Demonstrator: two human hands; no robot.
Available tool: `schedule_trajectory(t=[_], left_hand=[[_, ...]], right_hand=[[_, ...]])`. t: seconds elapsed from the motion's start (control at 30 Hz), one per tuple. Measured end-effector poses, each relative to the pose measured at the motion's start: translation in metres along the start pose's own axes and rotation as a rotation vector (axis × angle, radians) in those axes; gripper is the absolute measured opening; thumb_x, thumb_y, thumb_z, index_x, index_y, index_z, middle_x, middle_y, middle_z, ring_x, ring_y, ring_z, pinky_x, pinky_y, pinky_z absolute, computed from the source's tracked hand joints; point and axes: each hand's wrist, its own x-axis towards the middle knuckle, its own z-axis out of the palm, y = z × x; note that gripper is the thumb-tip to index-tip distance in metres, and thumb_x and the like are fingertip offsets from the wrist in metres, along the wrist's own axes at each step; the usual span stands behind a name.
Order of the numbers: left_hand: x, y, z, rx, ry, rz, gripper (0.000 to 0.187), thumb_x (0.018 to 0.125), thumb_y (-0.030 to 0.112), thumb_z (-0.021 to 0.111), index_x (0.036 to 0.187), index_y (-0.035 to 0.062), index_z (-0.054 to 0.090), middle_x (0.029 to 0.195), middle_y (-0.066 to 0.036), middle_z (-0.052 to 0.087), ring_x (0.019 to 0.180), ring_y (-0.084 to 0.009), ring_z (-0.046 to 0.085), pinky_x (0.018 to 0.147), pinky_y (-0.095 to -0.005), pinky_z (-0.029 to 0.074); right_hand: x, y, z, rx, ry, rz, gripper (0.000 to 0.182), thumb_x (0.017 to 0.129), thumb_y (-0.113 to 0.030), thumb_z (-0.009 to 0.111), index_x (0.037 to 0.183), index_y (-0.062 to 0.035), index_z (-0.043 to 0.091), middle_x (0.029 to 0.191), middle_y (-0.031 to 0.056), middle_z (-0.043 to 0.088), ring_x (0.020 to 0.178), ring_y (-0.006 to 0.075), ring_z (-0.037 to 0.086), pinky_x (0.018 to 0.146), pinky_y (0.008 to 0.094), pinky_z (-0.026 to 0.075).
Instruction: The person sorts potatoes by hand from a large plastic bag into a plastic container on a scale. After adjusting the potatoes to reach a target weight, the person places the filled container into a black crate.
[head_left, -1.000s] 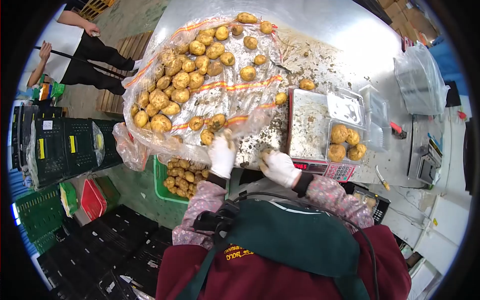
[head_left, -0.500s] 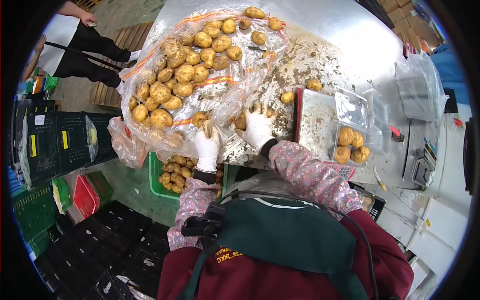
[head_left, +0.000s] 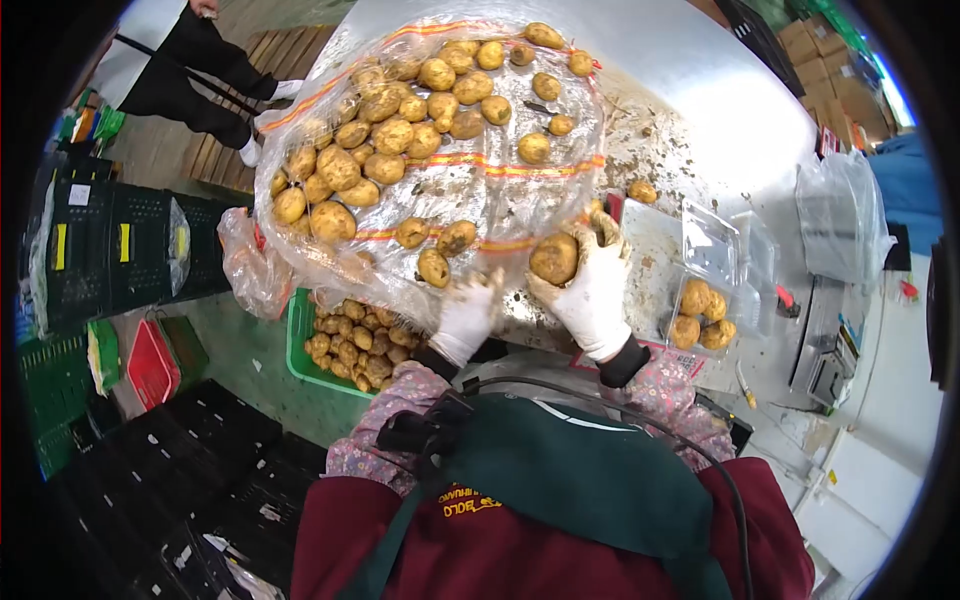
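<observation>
– Right hand point(head_left: 590, 280) has shifted toward the scale point(head_left: 655, 240) since the last frame; left hand point(head_left: 472, 308) has slid the same way along the near side of the bag point(head_left: 490, 200). What's in the grip?

– One big potato point(head_left: 554, 259). Right thumb on its near side, fingers round its right flank, clamped. It's at the bag's near right corner, short of the scale. Left fingers are blurred by the film; can't tell if they're apart or pinching it

– How to handle it well?

– Skin and gloves look dirty, so I'd expect some slip. Keep thumb and fingers opposed, squeeze lightly, lift clear before any sideways move so it doesn't drag film. Left hand does most good keeping the film flat, out of the right hand's path

– What's in the way?

– Loose film near the left hand, plus another potato point(head_left: 597, 206) partly hidden by the right fingertips. Right wrist and sleeve cover part of the red front panel point(head_left: 690, 361); can't read a display. Around: open clamshell point(head_left: 711, 237) holding four potatoes at the scale's right end, loose potato point(head_left: 642, 191) just beyond the scale, green crate point(head_left: 296, 338) of potatoes below the table edge
</observation>
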Motion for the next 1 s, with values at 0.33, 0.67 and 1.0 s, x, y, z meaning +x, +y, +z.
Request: schedule_trajectory(t=[0.33, 0.67, 1.0], left_hand=[[-0.052, -0.001, -0.029, -0.500, 0.088, -0.260, 0.030, 0.087, 0.033, 0.066, 0.110, 0.0145, 0.068, 0.102, -0.012, 0.068, 0.090, -0.0315, 0.067, 0.076, -0.0422, 0.053], [-0.021, -0.032, -0.049, 0.023, 0.340, -0.493, 0.079, 0.081, 0.033, 0.074, 0.145, 0.0043, 0.037, 0.132, -0.021, 0.054, 0.115, -0.0334, 0.059, 0.097, -0.0409, 0.047], [-0.014, -0.044, -0.057, -1.032, 0.334, -0.429, 0.068, 0.078, 0.001, 0.074, 0.138, -0.0029, 0.043, 0.134, -0.011, 0.052, 0.119, -0.0198, 0.053, 0.102, -0.0333, 0.043]], right_hand=[[0.036, 0.015, 0.125, -0.051, -0.407, -0.052, 0.083, 0.064, -0.047, 0.082, 0.135, -0.0149, 0.052, 0.139, 0.0232, 0.045, 0.134, 0.0397, 0.037, 0.104, 0.0586, 0.031], [-0.017, 0.031, 0.078, 0.111, -0.087, -0.043, 0.077, 0.073, -0.028, 0.079, 0.139, -0.0076, 0.046, 0.138, 0.0205, 0.048, 0.130, 0.0364, 0.044, 0.107, 0.0472, 0.034], [-0.043, 0.026, 0.060, 0.362, -0.257, -0.050, 0.043, 0.081, -0.018, 0.073, 0.121, -0.0085, 0.062, 0.122, 0.0171, 0.061, 0.116, 0.0345, 0.056, 0.101, 0.0414, 0.043]])
